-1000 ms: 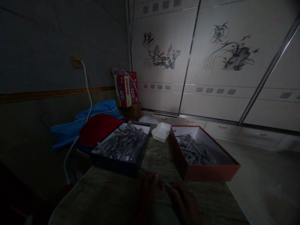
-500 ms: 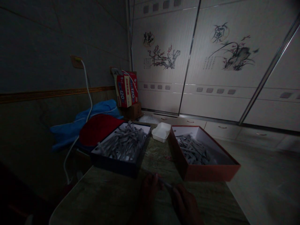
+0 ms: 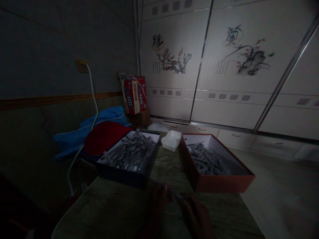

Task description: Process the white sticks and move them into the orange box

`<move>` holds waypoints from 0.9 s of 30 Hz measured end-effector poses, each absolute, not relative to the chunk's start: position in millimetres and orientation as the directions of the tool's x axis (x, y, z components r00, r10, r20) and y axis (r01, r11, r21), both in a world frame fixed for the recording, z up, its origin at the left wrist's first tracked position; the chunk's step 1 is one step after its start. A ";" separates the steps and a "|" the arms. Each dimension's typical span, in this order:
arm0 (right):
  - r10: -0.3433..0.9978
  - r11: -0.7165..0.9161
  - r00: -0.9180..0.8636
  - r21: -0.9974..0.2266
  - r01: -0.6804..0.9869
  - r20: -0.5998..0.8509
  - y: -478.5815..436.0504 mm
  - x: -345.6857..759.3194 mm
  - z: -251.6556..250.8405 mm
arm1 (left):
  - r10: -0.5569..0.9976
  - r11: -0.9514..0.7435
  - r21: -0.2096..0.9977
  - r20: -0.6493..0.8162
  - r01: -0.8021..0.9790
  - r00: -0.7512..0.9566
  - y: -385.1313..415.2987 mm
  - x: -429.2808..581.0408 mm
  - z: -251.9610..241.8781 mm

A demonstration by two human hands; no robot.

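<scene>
Strip [image 3: 176, 194] first: where do we have it?

Low in the scene, on the near side, above the worktop [image 3: 168, 162], slanting from far left to near right. Both our hands have hold of it.

How does our left hand [image 3: 159, 200] sit on it?

Closed, with the fingers bent in, pinching the strip partway along. The far left end pokes out toward the dark blue box [image 3: 122, 177], but in this gloom we cannot tell whether the two touch.

And our right hand [image 3: 196, 212]?

Closed as well, its fingers curled about the near right end. A short length shows between our two hands, which are near each other but apart.

What do we have around them?

On the left of the worktop, the dark blue box carries a heaped pile [image 3: 132, 151] of grey strips, some rising above the rim. On the right, an orange-red box [image 3: 224, 184] holds a lower pile [image 3: 206, 161] of similar ones. Between their far ends we see a small white tray [image 3: 170, 146], just beside the orange-red box.

Anything farther left?

We see a rounded red thing [image 3: 104, 137] just beside the dark blue box, a blue cloth [image 3: 109, 114] beyond it, and a white cable [image 3: 91, 83] running down from a wall socket [image 3: 81, 65]. Farther off, a red carton [image 3: 134, 94] stands near the white cupboard doors [image 3: 171, 109].
</scene>
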State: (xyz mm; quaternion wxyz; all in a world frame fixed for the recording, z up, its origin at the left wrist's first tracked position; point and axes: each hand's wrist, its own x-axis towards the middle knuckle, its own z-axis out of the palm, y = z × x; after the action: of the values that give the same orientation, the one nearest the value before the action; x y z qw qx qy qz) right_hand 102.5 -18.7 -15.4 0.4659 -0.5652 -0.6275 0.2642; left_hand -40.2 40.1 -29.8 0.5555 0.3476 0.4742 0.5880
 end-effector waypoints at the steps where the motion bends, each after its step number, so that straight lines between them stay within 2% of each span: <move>1: 0.951 0.220 0.097 -0.866 0.450 0.292 -19.1 101.9 -14.2 | 0.980 0.070 0.933 -0.131 -0.353 -0.152 40.1 -41.0 -31.4; 6: 0.924 0.178 0.251 -0.907 0.382 0.288 -19.1 105.3 -12.9 | 0.969 0.053 0.884 -0.159 -0.465 -0.191 37.3 -44.1 -24.8; 10: 0.923 0.138 0.288 -0.919 0.370 0.254 -17.6 114.4 -14.7 | 0.969 0.072 0.869 -0.176 -0.489 -0.171 38.8 -44.0 -20.2; 15: 0.925 0.197 0.251 -0.927 0.320 0.283 -18.1 116.0 -14.4 | 0.971 0.084 0.838 -0.190 -0.539 -0.145 42.2 -43.6 -31.7; 20: 0.967 0.173 0.113 -0.913 0.371 0.229 -18.4 106.8 -8.6 | 0.979 0.071 0.840 -0.161 -0.538 -0.122 42.6 -41.6 -32.8; 27: 0.976 0.153 0.071 -0.882 0.446 0.206 -19.3 122.4 -8.9 | 0.976 0.068 0.850 -0.164 -0.522 -0.140 38.1 -43.1 -24.7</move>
State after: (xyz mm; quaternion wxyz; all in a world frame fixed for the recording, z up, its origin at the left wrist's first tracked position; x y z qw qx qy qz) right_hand 122.4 -19.3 -8.9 0.4472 -0.5792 -0.6138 0.2963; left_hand -43.1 38.1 -24.7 0.5974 0.2700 0.4206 0.6271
